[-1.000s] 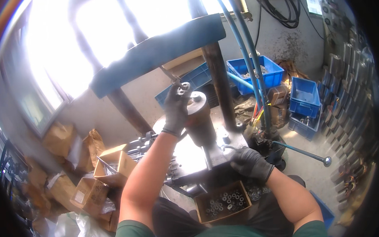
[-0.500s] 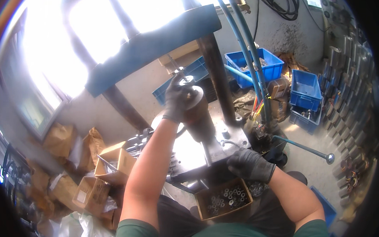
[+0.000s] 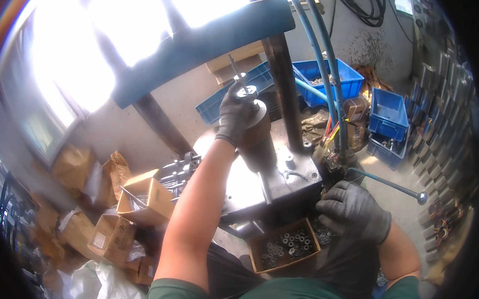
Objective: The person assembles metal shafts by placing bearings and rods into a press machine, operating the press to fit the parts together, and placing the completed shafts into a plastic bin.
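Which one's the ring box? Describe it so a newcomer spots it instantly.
Find the press with the blue beam, then drop to its shiny metal table. Just under the table's near edge, left of the right hand, sits an open brown box. Unlike the cartons further left, it holds loose small metal rings.

No lettering, number or sign can be read clearly; a pale label point(image 3: 99, 240) stands on a small cardboard box point(image 3: 125, 241) at lower left, its print too small to make out.
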The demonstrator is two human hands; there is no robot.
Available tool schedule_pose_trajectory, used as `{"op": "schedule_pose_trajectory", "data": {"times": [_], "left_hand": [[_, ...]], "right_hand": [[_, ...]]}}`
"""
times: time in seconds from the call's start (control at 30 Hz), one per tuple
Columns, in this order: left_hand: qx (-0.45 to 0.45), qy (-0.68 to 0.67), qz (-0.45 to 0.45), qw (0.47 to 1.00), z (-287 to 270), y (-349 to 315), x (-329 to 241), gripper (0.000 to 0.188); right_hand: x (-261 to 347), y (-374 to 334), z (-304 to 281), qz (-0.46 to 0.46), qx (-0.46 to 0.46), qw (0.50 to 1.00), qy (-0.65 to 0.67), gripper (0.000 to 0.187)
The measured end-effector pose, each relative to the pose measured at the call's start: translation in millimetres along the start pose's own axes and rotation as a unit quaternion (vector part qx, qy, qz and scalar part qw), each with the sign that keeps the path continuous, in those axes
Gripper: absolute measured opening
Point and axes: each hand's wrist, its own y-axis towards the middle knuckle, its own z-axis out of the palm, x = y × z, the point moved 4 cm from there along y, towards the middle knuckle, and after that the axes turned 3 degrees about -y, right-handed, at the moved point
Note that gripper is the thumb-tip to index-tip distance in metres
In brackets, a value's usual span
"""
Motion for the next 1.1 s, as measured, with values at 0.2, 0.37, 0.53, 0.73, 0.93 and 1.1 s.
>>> {"op": "schedule_pose_trajectory", "data": {"times": [0.2, 0.37, 0.53, 0.73, 0.93, 1.1], "left_hand": [[-0.057, -0.130, -0.122, 0.982, -9, -6, -13, 0.048], [-0.054, -0.078, -0.070, 0.993, -10, 0, -9, 0.058], [-0.055, -0.138, -0.149, 0.978, -6, -3, -15, 0.055], [-0.044, -0.095, -0.116, 0.988, -8, -4, -17, 0.057], [-0.059, -0.022, -0.143, 0.988, -5, -1, -19, 0.055], [-0.058, -0.006, -0.125, 0.990, -9, 7, 5, 0.054]], "right_hand": [[-7, -29, -86, 0.121, 0.128, 0.962, -0.208, 0.034], [-45, -91, -105, 0.262, 0.287, 0.876, -0.285, 0.036], [-33, -105, -95, 0.262, 0.263, 0.914, -0.162, 0.033], [-20, -148, -72, 0.333, 0.282, 0.897, -0.066, 0.021], [-7, -177, -52, 0.334, 0.270, 0.899, -0.086, 0.018], [-6, -172, -51, 0.298, 0.286, 0.902, -0.128, 0.021]]}}
